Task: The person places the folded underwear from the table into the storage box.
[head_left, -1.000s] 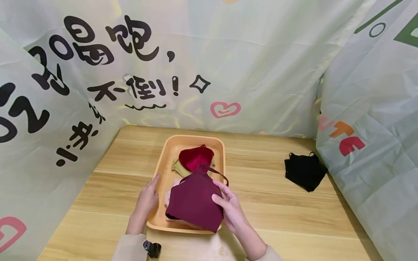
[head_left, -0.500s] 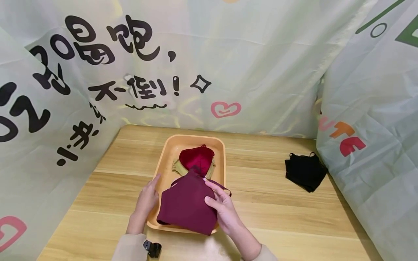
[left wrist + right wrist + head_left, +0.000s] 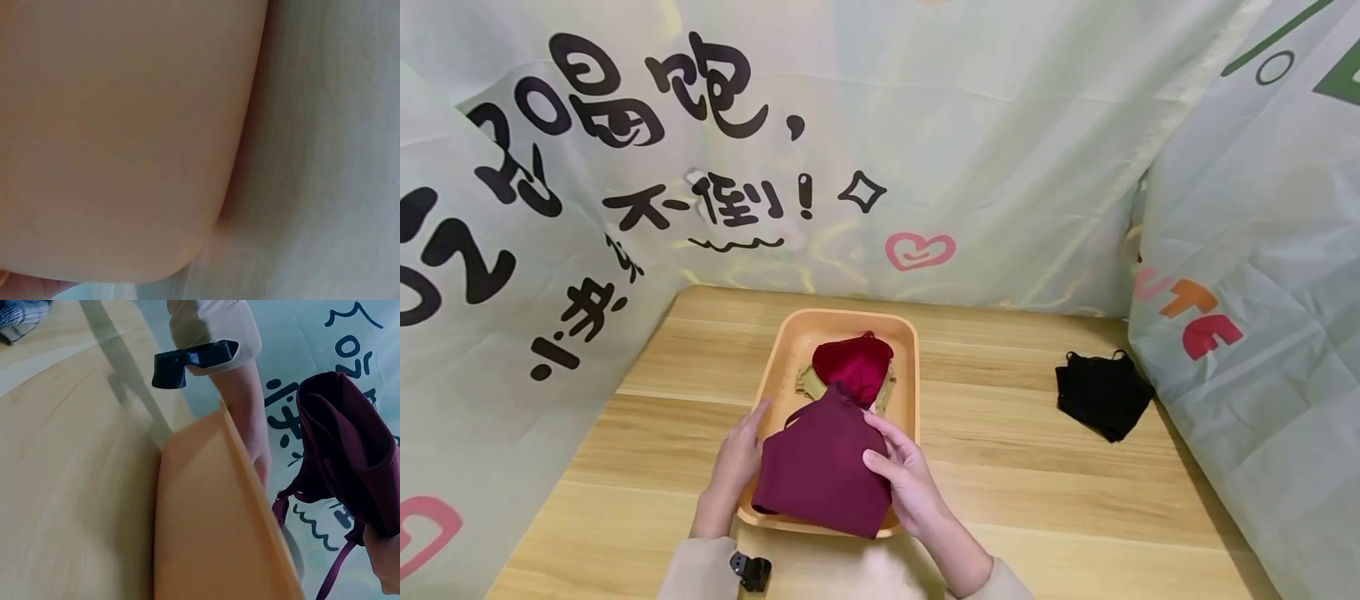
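A folded dark purple bra (image 3: 823, 467) with thin straps lies slanted over the near half of an orange tray (image 3: 797, 321), its lower edge at the tray's near rim. My right hand (image 3: 910, 483) pinches its right side, thumb on top. The hidden fingers lie underneath. In the right wrist view the bra (image 3: 350, 444) shows its folded layers, raised above the tray wall. My left hand (image 3: 737, 454) touches the tray's left rim with an extended finger. A red bra (image 3: 853, 362) and a khaki garment (image 3: 811, 383) beneath it lie in the far half.
A folded black garment with straps (image 3: 1105, 396) lies on the wooden table (image 3: 1000, 400) far to the right. A black device strap (image 3: 751, 572) sits by the left sleeve. Printed curtains (image 3: 1000, 167) enclose the table at the back and sides.
My right hand has moved left and slightly toward me with the purple bra, lining it up over the tray's near half. My left hand has stayed at the rim.
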